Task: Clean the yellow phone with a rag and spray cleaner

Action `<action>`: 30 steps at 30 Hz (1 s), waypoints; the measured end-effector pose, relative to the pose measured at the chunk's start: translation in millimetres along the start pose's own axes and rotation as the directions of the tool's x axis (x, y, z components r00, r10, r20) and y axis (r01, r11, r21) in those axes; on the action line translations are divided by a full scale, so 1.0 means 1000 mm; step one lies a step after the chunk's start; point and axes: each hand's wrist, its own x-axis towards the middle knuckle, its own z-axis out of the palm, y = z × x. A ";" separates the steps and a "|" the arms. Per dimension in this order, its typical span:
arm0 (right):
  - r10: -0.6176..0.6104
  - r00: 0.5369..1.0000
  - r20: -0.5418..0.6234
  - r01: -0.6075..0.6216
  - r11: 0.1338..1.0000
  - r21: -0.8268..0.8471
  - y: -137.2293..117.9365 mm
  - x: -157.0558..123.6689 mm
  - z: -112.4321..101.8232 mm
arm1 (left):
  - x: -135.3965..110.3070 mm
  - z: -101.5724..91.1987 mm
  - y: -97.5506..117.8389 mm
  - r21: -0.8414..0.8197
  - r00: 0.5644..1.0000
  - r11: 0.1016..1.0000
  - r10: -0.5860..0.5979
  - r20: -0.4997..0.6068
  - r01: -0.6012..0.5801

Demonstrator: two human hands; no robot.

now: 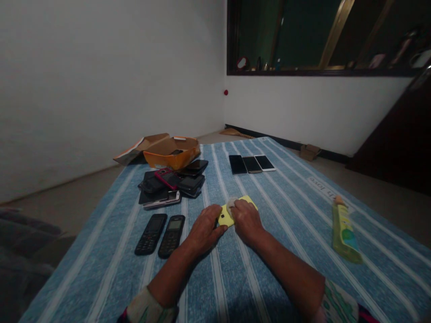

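Observation:
A yellow phone [226, 217] lies back side up on the striped blue cloth, a small dark square showing on it. My left hand [206, 226] grips its left end, thumb along the near edge. My right hand [247, 220] is closed over a pale, crumpled wipe [231, 204] and presses it onto the phone's back, hiding much of the right part. Left of my left hand lie two dark keypad phones, one [151, 234] beside the other [171, 236].
Several phones lie in a pile [158, 197] at left, before an open orange box [171, 159]. Farther back, a black phone [237, 164], a darker-screened gold one [252, 164] and a white one [265, 163] form a row. A yellow-green bottle [345, 233] lies at right.

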 end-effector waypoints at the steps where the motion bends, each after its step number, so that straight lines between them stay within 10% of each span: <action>1: -0.007 1.000 0.001 0.007 1.000 -0.002 0.000 0.001 0.000 | 0.000 0.000 0.001 0.000 1.000 1.000 -0.001 0.002 0.001; 16: 0.178 0.984 0.021 -0.177 0.984 -0.015 0.046 0.019 -0.001 | -0.002 -0.002 0.002 0.007 0.999 0.999 -0.033 0.008 0.033; 30: 0.054 0.998 0.030 -0.055 0.998 0.012 0.031 0.022 0.002 | -0.001 -0.001 -0.002 0.015 0.999 0.999 -0.033 0.005 0.033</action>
